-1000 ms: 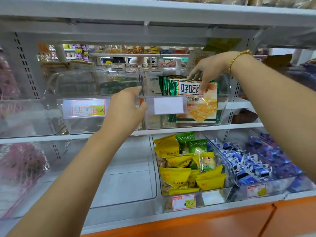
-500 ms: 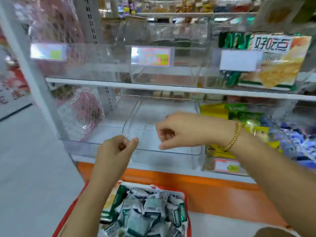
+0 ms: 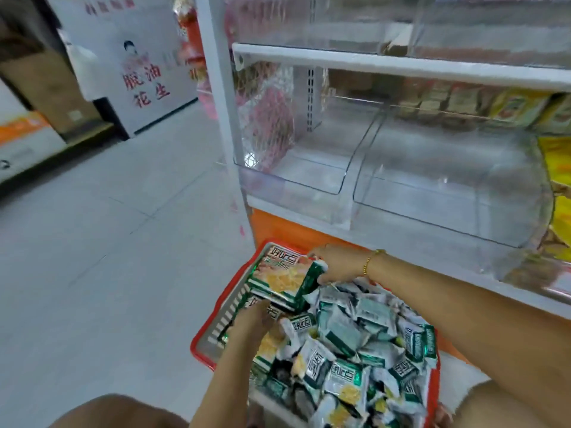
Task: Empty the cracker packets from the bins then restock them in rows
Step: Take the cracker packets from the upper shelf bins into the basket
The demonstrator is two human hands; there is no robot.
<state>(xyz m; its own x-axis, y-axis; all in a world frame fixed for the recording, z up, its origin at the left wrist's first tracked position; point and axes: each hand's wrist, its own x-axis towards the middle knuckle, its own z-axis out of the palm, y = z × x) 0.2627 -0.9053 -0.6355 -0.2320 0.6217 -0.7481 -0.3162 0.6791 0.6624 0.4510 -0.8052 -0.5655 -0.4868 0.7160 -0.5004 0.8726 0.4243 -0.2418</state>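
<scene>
Between my left grip (image 3: 253,319) and right grip (image 3: 332,261), the packets (image 3: 279,278) look like glossy, crinkled plastic film. Under both grips, the basket (image 3: 210,329) is smooth red plastic. Beyond the right grip, the bins (image 3: 432,186) are clear, shiny plastic on a matt white shelf (image 3: 370,61). Left of the grips, the floor (image 3: 108,242) is smooth pale tile.

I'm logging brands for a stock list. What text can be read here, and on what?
"好吃点": large cracker packet, held by the left hand and right hand over the red basket; also on small packets in it.
"脆油" above "花生": white sign, at left.
The sign's top line, the packets' small print and the yellow packets: too blurred to read.
</scene>
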